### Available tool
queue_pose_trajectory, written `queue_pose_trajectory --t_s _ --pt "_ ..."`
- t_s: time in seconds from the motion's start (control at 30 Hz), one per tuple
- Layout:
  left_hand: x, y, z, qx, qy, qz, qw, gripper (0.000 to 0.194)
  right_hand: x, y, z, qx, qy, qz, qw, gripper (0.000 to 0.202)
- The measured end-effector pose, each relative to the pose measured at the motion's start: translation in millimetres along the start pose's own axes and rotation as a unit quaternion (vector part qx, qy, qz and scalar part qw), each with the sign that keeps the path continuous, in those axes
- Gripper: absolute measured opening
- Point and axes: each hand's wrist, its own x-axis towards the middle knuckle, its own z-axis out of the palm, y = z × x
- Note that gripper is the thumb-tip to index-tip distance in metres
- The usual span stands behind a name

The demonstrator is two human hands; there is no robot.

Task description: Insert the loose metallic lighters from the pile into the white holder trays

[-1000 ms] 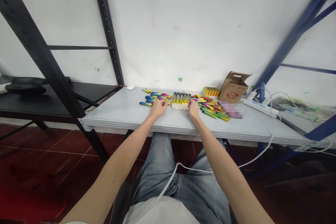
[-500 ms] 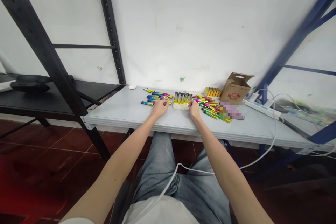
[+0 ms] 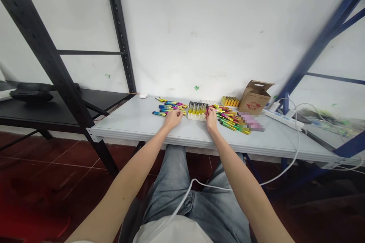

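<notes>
A white slotted rack [image 3: 196,116] stands on the grey table, holding several slim yellow tubes with dark tops [image 3: 195,107] upright in a row. At its right end my right hand [image 3: 211,118] has its fingers closed on a slim pinkish-red tube [image 3: 208,110], partly hidden by the fingers. My left hand [image 3: 172,118] is left of the rack, thumb and fingers pinched together; what they hold, if anything, I cannot make out. Behind and beside it lie shiny blue, yellow and purple tubes [image 3: 171,103]. To the right of my right hand spreads a pile of green, gold and red tubes [image 3: 228,123].
An open brown cardboard box [image 3: 253,98] stands at the back right beside a block of upright orange-yellow tubes [image 3: 230,101]. A pixelated pink item [image 3: 252,120] lies before it. Further right is a white power strip [image 3: 283,119] with cables. Another white rack [image 3: 209,101] sits behind.
My right hand has turned slightly at the rack's right end, and the pinkish-red tube shows more above its fingers. My left hand stays almost in place. The view has shifted slightly.
</notes>
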Motion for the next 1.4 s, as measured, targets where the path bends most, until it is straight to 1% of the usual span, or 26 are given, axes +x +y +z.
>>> queue_pose_trajectory --t_s 0.17,0.23,0.3,0.4,0.5,0.67,0.77,0.87,0.97,1.0,1.07,1.13,1.17,1.2,1.27,1.33,1.4 --pt "-1 0 -0.3 -0.001 0.0 0.004 1.0 0.023 -1 -4 0 0.0 0.003 0.011 1.0 0.031" --pt "-1 1 -0.4 0.004 0.001 0.003 1.0 0.023 -2 -5 0 0.012 -0.013 0.018 1.0 0.033" --pt "-1 1 -0.3 0.008 0.003 0.003 1.0 0.024 -2 -6 0 0.024 -0.043 0.02 0.999 0.036" --pt "0 1 0.1 0.006 0.003 0.004 1.0 0.025 -2 -6 -1 0.022 -0.066 0.005 0.998 0.04" --pt "0 1 0.1 -0.002 0.0 0.003 1.0 0.026 -3 -7 -1 0.016 -0.055 -0.009 0.998 0.038" --pt "0 0 -0.2 0.0 -0.006 -0.001 1.0 0.026 -3 -5 0 0.033 -0.041 -0.003 0.999 0.032" --pt "1 -1 0.6 0.005 -0.009 0.001 1.0 0.026 1 2 -1 0.013 -0.02 -0.028 0.999 0.03" --pt "1 -2 1.6 0.008 -0.009 0.001 1.0 0.027 4 9 -2 -0.009 0.002 -0.053 0.999 0.032" --pt "-1 0 1.8 -0.002 -0.016 0.012 1.0 0.025 5 13 -3 -0.019 0.028 -0.057 0.998 0.036" --pt "-2 1 1.7 -0.006 -0.022 0.034 0.999 0.025 5 13 -3 -0.02 0.032 -0.053 0.998 0.037" --pt "-4 4 0.9 0.002 -0.051 0.111 0.992 0.029 5 12 -4 -0.017 0.026 -0.044 0.999 0.038" --pt "-6 7 -0.2 0.035 -0.106 0.193 0.975 0.039 5 11 -3 -0.011 0.017 -0.037 0.999 0.038" --pt "-7 8 -0.7 0.055 -0.139 0.217 0.965 0.044 5 11 -3 -0.008 0.013 -0.036 0.999 0.037" --pt "-8 9 -1.1 0.07 -0.171 0.227 0.956 0.05 5 10 -3 -0.005 0.012 -0.037 0.999 0.037" --pt "-8 10 -1.2 0.086 -0.215 0.221 0.947 0.056 5 10 -3 -0.003 0.014 -0.041 0.999 0.036" --pt "-8 9 -0.6 0.09 -0.235 0.205 0.946 0.058 6 11 -2 -0.01 0.017 -0.045 0.999 0.035" --pt "-7 8 0.4 0.088 -0.237 0.197 0.947 0.058 7 13 -1 -0.027 0.023 -0.043 0.998 0.034"
